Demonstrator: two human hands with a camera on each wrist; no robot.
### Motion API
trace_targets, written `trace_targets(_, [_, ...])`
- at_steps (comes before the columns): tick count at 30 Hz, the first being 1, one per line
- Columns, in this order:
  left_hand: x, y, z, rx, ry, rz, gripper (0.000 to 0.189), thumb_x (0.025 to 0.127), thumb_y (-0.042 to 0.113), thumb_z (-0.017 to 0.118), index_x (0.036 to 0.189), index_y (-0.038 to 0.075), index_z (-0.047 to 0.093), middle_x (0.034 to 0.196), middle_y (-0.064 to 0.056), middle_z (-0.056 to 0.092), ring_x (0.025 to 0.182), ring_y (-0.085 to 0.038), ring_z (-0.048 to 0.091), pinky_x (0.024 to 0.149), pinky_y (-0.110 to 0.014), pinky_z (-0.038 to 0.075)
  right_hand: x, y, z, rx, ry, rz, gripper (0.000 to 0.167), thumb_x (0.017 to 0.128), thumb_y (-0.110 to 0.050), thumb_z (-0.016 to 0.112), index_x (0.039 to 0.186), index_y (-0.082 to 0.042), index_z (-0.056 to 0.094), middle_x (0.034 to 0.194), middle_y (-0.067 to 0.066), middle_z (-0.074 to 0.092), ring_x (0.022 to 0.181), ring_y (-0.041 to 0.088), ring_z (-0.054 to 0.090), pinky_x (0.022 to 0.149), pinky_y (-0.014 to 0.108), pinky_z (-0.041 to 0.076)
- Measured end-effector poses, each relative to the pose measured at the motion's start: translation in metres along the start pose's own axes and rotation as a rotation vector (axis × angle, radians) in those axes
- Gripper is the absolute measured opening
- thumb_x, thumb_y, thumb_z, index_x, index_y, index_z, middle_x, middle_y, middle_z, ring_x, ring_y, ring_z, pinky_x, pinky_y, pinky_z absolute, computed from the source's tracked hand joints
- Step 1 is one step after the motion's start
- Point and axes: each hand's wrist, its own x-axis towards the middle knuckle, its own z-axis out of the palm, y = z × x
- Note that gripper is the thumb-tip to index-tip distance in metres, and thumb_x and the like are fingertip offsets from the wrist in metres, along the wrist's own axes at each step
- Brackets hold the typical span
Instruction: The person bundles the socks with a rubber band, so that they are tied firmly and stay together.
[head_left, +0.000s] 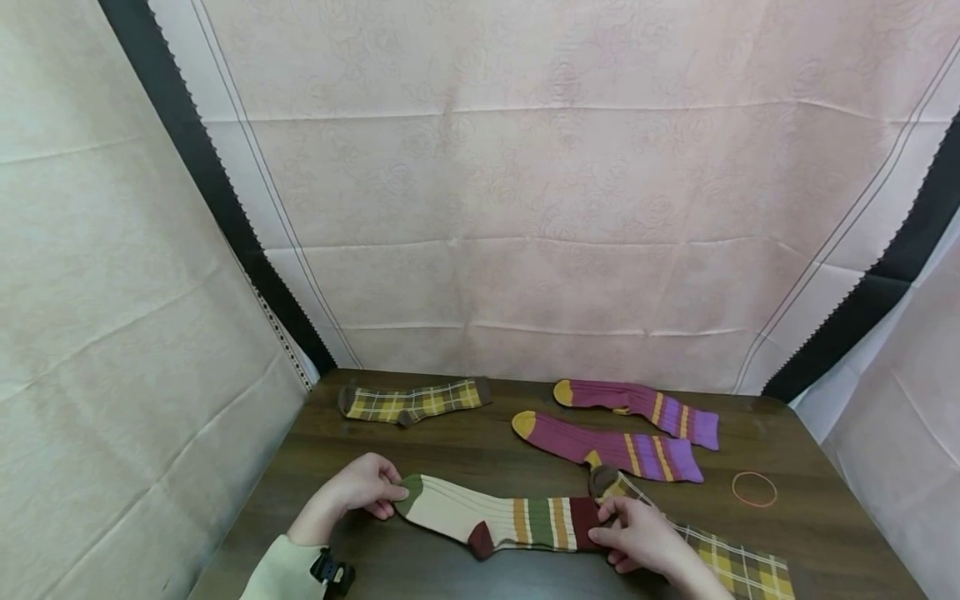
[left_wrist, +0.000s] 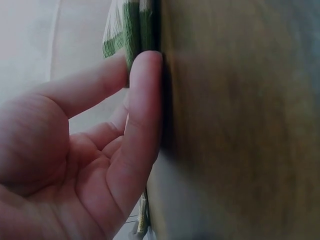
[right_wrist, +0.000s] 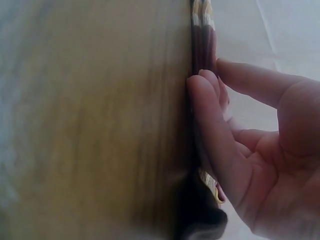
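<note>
A cream sock (head_left: 465,507) with a green toe, maroon heel, orange and green stripes and a maroon cuff lies lengthwise near the table's front. At its toe, my left hand (head_left: 366,487) pinches the green tip between thumb and fingers. My right hand (head_left: 636,533) pinches the maroon cuff at the other end. Two green knit layers (left_wrist: 132,30) show at the left fingertips in the left wrist view. Likewise, the right wrist view has two maroon layers (right_wrist: 202,47) by the right fingertips. Partly behind the right hand lies a yellow plaid sock (head_left: 738,562).
Another yellow plaid sock (head_left: 420,402) lies at the table's back left. Two purple socks with yellow toes, one farther back (head_left: 622,397) and one nearer (head_left: 585,442), lie right of centre. A thin rubber band (head_left: 754,490) rests on the dark wooden table (head_left: 442,454) at right.
</note>
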Motion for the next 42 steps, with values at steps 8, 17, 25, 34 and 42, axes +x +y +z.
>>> trace_targets(8, [0.003,-0.002,-0.003,0.004,-0.039,0.009,0.015,0.095,0.006,0.081,0.096,-0.002,0.069,0.074,-0.011,0.069,0.058,-0.015,0.069,0.056,-0.031,0.061,-0.001,0.0,-0.007,0.029,-0.015,0.0,0.03,0.098,-0.021,0.08,0.112,0.0,0.064,0.08,0.007,0.066,0.068,0.021,0.068,0.058,0.037,0.062])
trace_targets(17, [0.003,-0.002,-0.004,0.007,-0.04,0.006,0.015,0.095,0.006,0.081,0.097,-0.002,0.069,0.075,-0.011,0.069,0.058,-0.015,0.069,0.056,-0.031,0.061,-0.003,-0.002,-0.017,-0.002,-0.004,0.007,0.03,0.1,-0.023,0.078,0.114,0.0,0.065,0.084,0.008,0.068,0.072,0.022,0.07,0.063,0.041,0.063])
trace_targets(25, [-0.001,-0.003,-0.009,-0.026,-0.091,0.038,0.019,0.098,0.012,0.079,0.102,-0.003,0.069,0.082,-0.011,0.07,0.064,-0.017,0.07,0.06,-0.032,0.062,-0.001,0.0,-0.026,-0.016,0.012,0.006,0.036,0.1,-0.026,0.078,0.119,0.002,0.066,0.088,0.01,0.069,0.076,0.023,0.07,0.067,0.042,0.063])
trace_targets(34, [0.0,0.0,-0.019,0.017,-0.006,0.089,0.022,0.1,0.019,0.079,0.104,-0.001,0.07,0.088,-0.012,0.069,0.071,-0.024,0.07,0.065,-0.04,0.063,0.007,-0.01,-0.028,-0.012,0.019,-0.035,0.036,0.101,-0.025,0.076,0.121,0.003,0.066,0.091,0.011,0.069,0.078,0.025,0.071,0.067,0.043,0.063])
trace_targets(42, [0.014,0.005,-0.021,0.065,0.152,0.218,0.024,0.099,0.018,0.08,0.113,0.0,0.07,0.094,-0.008,0.069,0.084,-0.025,0.068,0.073,-0.041,0.061,0.027,-0.032,-0.01,0.038,-0.056,-0.117,0.033,0.104,-0.02,0.073,0.123,0.006,0.064,0.094,0.014,0.07,0.08,0.026,0.071,0.072,0.046,0.064])
